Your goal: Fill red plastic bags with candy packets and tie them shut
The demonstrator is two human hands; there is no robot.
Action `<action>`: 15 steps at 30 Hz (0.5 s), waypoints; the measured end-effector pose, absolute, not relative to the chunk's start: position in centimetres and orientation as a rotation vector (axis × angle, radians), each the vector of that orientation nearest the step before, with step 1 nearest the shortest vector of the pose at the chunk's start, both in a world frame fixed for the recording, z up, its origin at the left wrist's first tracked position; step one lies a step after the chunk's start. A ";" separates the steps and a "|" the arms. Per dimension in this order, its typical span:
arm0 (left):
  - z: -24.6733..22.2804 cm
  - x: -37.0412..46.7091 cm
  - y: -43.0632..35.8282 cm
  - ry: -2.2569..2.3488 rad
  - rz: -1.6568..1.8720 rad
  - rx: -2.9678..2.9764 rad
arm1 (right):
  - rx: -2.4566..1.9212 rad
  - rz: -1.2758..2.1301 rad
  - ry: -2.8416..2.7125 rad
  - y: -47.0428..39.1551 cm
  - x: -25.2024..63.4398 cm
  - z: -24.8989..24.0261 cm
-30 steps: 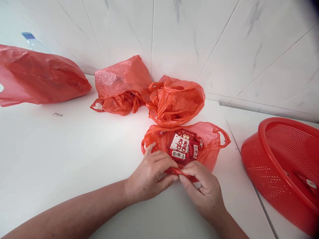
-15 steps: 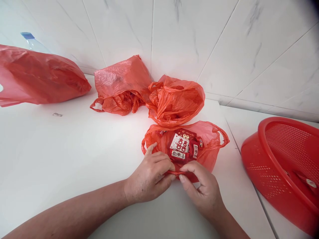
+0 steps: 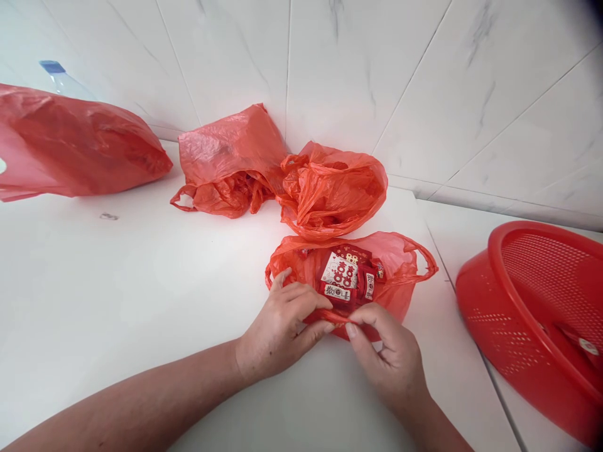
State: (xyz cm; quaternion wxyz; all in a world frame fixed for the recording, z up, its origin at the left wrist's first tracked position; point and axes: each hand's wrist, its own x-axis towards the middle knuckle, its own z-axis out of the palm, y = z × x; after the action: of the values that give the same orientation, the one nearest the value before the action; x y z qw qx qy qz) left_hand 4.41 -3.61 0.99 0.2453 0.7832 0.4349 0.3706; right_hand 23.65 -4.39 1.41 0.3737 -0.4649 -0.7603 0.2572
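Head view: one open bag of thin translucent red plastic (image 3: 398,301), loop-handled, mouth facing up, the landmark for this entry. Contents: a square white-and-red printed packet (image 3: 340,271) and glossy red packets with white labels (image 3: 369,285). Left hand (image 3: 280,326): near rim pinched between thumb and fingers, one finger raised at the bag's left end. Right hand (image 3: 393,358): thumb and forefinger closed on the same rim, just beside.

Change over the last half second: right fingertips slightly further right; rim between the hands now a thicker fold; right handle loop spread a little outward. Effect: edge gathered, mouth open, packets unmoved and exposed.

Surface: smooth white tabletop (image 3: 141,282) under the bag. Directly behind it, a crumpled orange-red plastic bag (image 3: 343,188); behind-left, a boxier red plastic bag (image 3: 230,144); far left, a large bulging red plastic bag (image 3: 85,147), a clear blue-capped bottle (image 3: 59,75) beyond. Right of it, a perforated red plastic basket (image 3: 502,301).

Room: white grey-veined tiled wall (image 3: 339,75) behind all.
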 end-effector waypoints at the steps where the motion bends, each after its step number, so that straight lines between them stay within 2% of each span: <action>1: 0.9 4.4 -3.5 1.205 1.031 2.122 | -1.220 0.663 -1.931 -4.4 23.7 1.3; 10: 1.1 4.3 -3.5 1.196 1.247 2.240 | -1.383 0.809 -1.679 -4.9 23.0 1.0; 15: 1.2 4.2 -3.6 1.144 1.290 2.315 | -1.290 0.842 -1.735 -4.7 23.3 0.8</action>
State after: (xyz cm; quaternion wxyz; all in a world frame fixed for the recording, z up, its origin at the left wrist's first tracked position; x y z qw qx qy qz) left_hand 4.21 -3.60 1.18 0.1273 0.7955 0.3931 0.4432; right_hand 23.33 -4.72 0.83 0.3992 -0.5098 -0.6856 0.3326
